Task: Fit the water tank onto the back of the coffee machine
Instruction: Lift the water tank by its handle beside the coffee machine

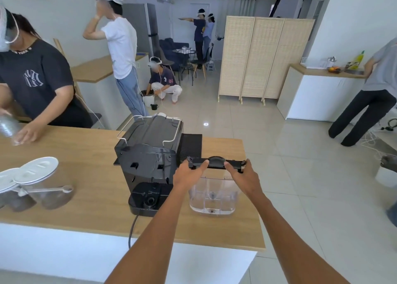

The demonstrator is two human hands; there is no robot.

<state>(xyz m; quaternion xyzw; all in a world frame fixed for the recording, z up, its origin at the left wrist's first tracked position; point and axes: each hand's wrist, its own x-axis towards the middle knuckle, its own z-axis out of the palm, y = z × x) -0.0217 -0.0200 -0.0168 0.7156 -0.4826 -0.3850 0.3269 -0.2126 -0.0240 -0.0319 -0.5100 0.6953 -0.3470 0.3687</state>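
Both hands, left hand (189, 172) and right hand (242, 172), clamp the black lid of the clear water tank (213, 194) just right of the coffee machine (148, 154) (light, rigid, likely slippery plastic), so gripping the lid's ends looks sensible

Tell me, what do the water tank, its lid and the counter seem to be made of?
Water tank: clear, glossy plastic by the look; the counter shows through its walls.
Lid: black plastic, fairly matte, with moulded edges.
Counter: light wood or wood-look laminate, with visible grain; which one is unclear.
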